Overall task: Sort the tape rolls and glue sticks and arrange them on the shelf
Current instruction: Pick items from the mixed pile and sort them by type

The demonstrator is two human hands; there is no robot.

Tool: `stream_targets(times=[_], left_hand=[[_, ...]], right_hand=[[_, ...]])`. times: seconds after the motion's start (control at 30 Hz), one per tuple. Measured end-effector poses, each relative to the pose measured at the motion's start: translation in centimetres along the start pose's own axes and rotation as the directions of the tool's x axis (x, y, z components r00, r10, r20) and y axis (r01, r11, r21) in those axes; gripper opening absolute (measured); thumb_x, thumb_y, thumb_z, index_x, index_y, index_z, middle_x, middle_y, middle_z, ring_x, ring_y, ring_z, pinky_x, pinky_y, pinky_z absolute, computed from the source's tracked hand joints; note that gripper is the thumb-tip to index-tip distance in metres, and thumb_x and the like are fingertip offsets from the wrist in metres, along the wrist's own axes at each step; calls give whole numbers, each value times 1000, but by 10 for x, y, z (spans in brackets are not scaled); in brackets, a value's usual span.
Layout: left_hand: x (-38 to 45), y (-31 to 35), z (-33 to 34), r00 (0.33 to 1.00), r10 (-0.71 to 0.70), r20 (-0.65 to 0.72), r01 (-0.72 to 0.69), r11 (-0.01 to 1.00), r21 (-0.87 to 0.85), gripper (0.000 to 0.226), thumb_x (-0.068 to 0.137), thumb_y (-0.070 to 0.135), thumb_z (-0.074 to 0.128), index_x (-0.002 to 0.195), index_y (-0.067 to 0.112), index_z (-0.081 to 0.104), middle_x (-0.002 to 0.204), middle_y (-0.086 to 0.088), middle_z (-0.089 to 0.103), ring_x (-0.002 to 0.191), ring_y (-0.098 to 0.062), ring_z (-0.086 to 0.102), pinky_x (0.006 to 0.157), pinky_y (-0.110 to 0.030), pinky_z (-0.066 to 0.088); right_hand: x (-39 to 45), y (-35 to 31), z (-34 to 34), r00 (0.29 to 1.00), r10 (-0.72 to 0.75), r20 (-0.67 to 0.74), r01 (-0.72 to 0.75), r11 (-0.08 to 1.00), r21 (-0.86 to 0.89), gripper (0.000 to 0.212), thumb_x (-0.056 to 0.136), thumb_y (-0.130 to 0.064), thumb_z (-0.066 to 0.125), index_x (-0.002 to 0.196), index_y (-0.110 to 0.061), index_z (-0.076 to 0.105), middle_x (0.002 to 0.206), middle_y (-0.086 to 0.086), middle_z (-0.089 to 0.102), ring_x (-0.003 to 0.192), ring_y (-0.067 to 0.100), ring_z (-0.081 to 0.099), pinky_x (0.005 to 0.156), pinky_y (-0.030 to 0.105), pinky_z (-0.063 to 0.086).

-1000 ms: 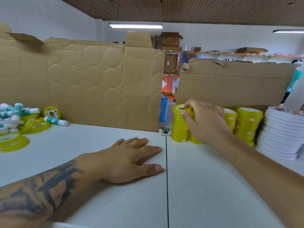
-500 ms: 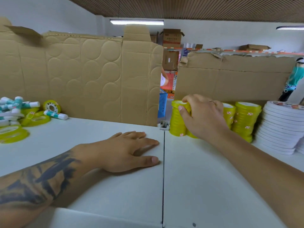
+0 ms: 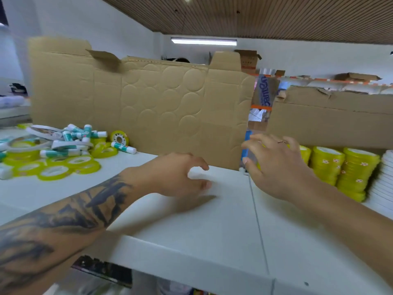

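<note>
Stacks of yellow tape rolls stand upright in a row at the right of the white shelf. Beside them is a stack of white tape rolls. My right hand hovers in front of the leftmost yellow stack with fingers spread, holding nothing. My left hand is blurred just above the shelf's middle, fingers loosely curled and empty. A mixed pile of loose yellow tape rolls and green-and-white glue sticks lies at the far left.
A tall cardboard sheet backs the left shelf section. A lower cardboard sheet backs the right. A seam with a small metal clip divides the two shelf boards. Boxes and racks stand in the room behind.
My right hand has let go of the yellow stack and drawn back with fingers open. My left hand has lifted off the shelf and curled. The view has swung left toward the pile.
</note>
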State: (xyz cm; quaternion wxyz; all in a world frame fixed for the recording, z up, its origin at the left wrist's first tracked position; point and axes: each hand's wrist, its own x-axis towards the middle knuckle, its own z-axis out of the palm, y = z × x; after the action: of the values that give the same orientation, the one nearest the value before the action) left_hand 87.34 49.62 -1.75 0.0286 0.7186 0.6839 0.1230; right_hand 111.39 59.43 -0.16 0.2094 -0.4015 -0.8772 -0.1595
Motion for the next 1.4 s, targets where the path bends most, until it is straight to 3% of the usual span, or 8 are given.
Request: stream_targets(times=[0.27, 0.43, 0.57, 0.8, 1.03, 1.2, 1.3, 1.4], left_hand=[[-64, -111, -35, 985, -166, -50, 171, 976, 131, 58, 88, 71, 56, 140, 44, 49, 142, 13, 53, 128, -16, 53, 106, -36, 44], [-98, -175, -55, 951, -275, -139, 300, 930, 212, 59, 89, 69, 56, 142, 43, 47, 138, 10, 56, 123, -19, 56, 98, -34, 47], [-111, -210, -61, 936, -312, -164, 340, 922, 184, 57, 89, 71, 55, 135, 38, 51, 136, 7, 56, 122, -22, 57, 96, -34, 48], [-120, -235, -56, 959, -236, -157, 264, 946, 189, 43, 91, 69, 50, 111, 33, 62, 114, 8, 58, 107, -19, 56, 89, -35, 49], [-120, -241, -49, 969, -79, -232, 78, 997, -12, 17, 90, 50, 67, 93, 34, 64, 104, 9, 60, 99, -15, 57, 87, -35, 49], [-109, -223, -47, 972, 49, -229, -59, 998, -37, 12, 91, 33, 73, 84, 30, 64, 114, 5, 65, 112, -14, 57, 96, -33, 42], [-99, -208, -44, 956, 122, -267, -145, 987, -69, 12, 90, 30, 75, 84, 29, 65, 120, 5, 66, 112, -9, 58, 90, -17, 41], [-89, -186, -41, 931, 202, -305, -245, 963, -109, 14, 90, 24, 76, 83, 28, 65, 121, 5, 66, 108, 11, 54, 87, -6, 38]], right_hand=[[36, -118, 7, 966, -180, 184, 158, 979, 130, 36, 103, -50, 36, 137, -37, 44, 148, -13, 41, 138, 15, 37, 114, 42, 21], [56, -180, 14, 929, -246, 277, 186, 956, 226, 40, 105, -52, 35, 143, -40, 38, 152, -17, 37, 142, 10, 32, 118, 39, 15], [73, -218, 25, 921, -255, 296, 186, 953, 240, 41, 104, -54, 35, 143, -41, 38, 150, -16, 40, 143, 11, 34, 118, 40, 17], [86, -261, 46, 910, -241, 338, 159, 955, 252, 41, 103, -56, 36, 141, -41, 41, 150, -16, 42, 141, 11, 36, 117, 41, 20], [77, -255, 42, 916, -204, 345, 135, 967, 214, 41, 102, -58, 36, 139, -42, 42, 147, -18, 42, 140, 9, 36, 118, 38, 16], [68, -239, 31, 945, -188, 269, 122, 962, 243, 40, 101, -59, 38, 137, -42, 44, 144, -20, 43, 135, 6, 39, 112, 29, 14], [59, -223, 27, 958, -168, 234, 103, 958, 267, 40, 99, -60, 36, 134, -42, 46, 141, -21, 45, 131, 5, 43, 107, 26, 15], [45, -201, 22, 969, -146, 197, 83, 952, 293, 40, 99, -60, 38, 131, -40, 50, 136, -19, 51, 125, 5, 48, 105, 26, 20]])
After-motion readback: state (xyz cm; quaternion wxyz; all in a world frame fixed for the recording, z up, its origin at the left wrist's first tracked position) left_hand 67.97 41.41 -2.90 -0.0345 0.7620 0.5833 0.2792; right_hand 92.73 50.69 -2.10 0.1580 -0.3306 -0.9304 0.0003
